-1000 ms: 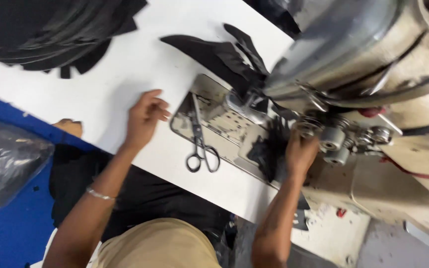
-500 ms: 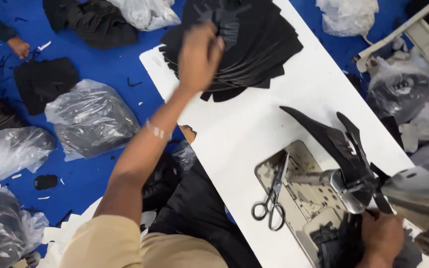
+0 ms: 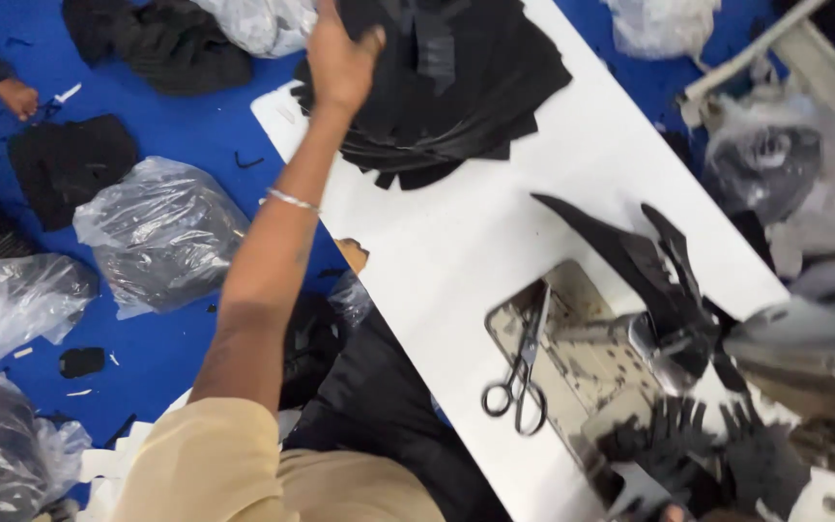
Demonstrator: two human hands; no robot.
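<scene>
black cut pieces [image 3: 456,77] now lie under our left hand [image 3: 340,60], which has left the scissors [image 3: 519,372] and reached out, fingers curled on the stack. right hand is barely in view at the bottom edge; we cannot tell its state.

A white work table [image 3: 456,242] runs diagonally, carrying a heap of black fabric pieces [image 3: 456,77] at its far end, grey-handled scissors [image 3: 524,367] on a metal plate [image 3: 582,358], and long black cut pieces [image 3: 630,256] beside them.
</scene>
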